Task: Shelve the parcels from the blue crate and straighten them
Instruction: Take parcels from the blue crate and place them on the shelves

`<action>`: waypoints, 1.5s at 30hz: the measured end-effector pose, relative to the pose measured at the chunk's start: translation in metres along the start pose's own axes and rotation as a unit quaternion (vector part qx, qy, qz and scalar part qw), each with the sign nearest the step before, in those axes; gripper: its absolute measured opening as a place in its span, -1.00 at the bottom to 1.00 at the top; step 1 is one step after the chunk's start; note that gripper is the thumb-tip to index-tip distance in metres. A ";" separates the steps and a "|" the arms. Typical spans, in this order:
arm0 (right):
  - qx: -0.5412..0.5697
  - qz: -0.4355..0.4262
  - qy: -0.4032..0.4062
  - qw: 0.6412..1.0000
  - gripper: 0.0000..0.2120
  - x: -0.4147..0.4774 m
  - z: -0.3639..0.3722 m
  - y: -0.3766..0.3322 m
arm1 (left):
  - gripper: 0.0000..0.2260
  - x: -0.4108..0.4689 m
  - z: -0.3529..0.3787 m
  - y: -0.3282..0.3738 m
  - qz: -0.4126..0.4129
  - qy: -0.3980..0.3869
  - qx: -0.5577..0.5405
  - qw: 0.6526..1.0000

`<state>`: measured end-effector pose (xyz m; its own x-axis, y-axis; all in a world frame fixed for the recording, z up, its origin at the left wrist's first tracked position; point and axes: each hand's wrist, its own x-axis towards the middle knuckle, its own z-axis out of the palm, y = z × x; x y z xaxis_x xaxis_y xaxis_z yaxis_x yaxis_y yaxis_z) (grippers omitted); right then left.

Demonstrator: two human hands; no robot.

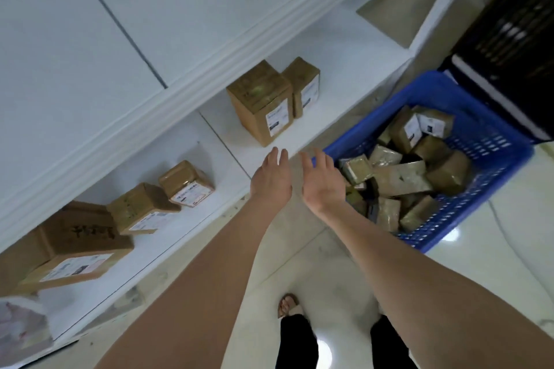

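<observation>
A blue crate (pixel 491 159) stands on the floor at the right, holding several brown taped parcels (pixel 401 177). On the low white shelf (pixel 338 78) two brown parcels stand upright side by side, a large one (pixel 259 102) and a smaller one (pixel 304 85) behind it. Further left on the shelf lie three more parcels (pixel 186 183), (pixel 142 208), (pixel 75 246). My left hand (pixel 271 180) and my right hand (pixel 322 180) reach forward side by side, fingers straight and holding nothing, just short of the shelf's front edge, below the large upright parcel.
A white shelf board (pixel 150 117) overhangs the low shelf. A dark crate (pixel 515 36) stands behind the blue one at the upper right. A white bag (pixel 21 329) lies at the shelf's left end. Pale tiled floor (pixel 449 272) lies below, with my feet on it.
</observation>
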<state>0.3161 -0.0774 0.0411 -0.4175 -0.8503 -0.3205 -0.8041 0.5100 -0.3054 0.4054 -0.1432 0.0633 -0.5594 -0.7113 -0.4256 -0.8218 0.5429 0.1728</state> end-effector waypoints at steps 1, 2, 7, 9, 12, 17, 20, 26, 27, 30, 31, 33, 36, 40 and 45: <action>0.004 0.010 0.000 1.000 -0.38 -0.004 -0.006 0.016 | -0.37 0.002 0.000 0.017 0.009 -0.002 0.002 1.000; 0.010 0.021 0.002 1.000 -0.40 -0.008 -0.011 0.033 | -0.39 0.004 0.001 0.035 0.016 -0.005 0.004 1.000; 0.015 0.050 -0.004 0.999 -0.28 -0.025 -0.035 0.121 | -0.41 0.015 0.015 0.124 0.036 -0.020 0.011 0.999; 0.013 0.050 -0.013 0.999 -0.27 -0.031 -0.044 0.159 | -0.38 0.016 0.027 0.160 0.038 -0.024 0.014 0.999; 0.004 0.043 -0.027 0.999 -0.30 -0.040 -0.056 0.217 | -0.39 0.019 0.045 0.216 0.028 -0.035 0.015 0.999; -0.013 0.045 -0.059 0.997 -0.31 -0.043 -0.073 0.310 | -0.53 0.029 0.076 0.296 0.028 -0.047 0.001 0.999; -0.013 0.057 -0.081 0.995 -0.35 -0.035 -0.076 0.342 | -0.55 0.037 0.090 0.318 0.008 -0.071 -0.012 0.997; -0.020 0.039 -0.138 0.990 -0.29 0.007 -0.061 0.354 | -0.52 0.074 0.111 0.312 -0.048 -0.104 -0.041 0.993; -0.013 0.037 -0.148 0.988 -0.28 0.018 -0.057 0.353 | -0.51 0.083 0.114 0.307 -0.062 -0.112 -0.048 0.991; 0.022 0.043 -0.163 0.985 -0.28 0.056 -0.045 0.352 | -0.44 0.120 0.129 0.291 -0.108 -0.117 -0.099 0.982; 0.029 0.043 -0.168 0.984 -0.29 0.071 -0.038 0.353 | -0.42 0.136 0.141 0.282 -0.126 -0.119 -0.116 0.978; 0.061 0.049 -0.181 0.980 -0.33 0.098 -0.020 0.352 | -0.43 0.166 0.165 0.264 -0.152 -0.117 -0.140 0.971; 0.134 0.082 -0.204 0.966 -0.45 0.136 0.015 0.352 | -0.53 0.200 0.197 0.245 -0.208 -0.108 -0.198 0.952; 0.245 0.129 -0.235 0.932 -0.49 0.185 0.076 0.355 | -0.50 0.238 0.231 0.229 -0.272 -0.104 -0.278 0.916; 0.329 0.158 -0.284 0.886 -0.37 0.229 0.156 0.354 | -0.39 0.272 0.276 0.209 -0.353 -0.117 -0.346 0.862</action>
<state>0.0015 -0.0714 -0.2805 -0.1465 -0.5434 -0.8266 -0.1854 0.8359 -0.5166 0.1111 -0.0994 -0.2617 0.0760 -0.6019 -0.7949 -0.8614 -0.4411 0.2517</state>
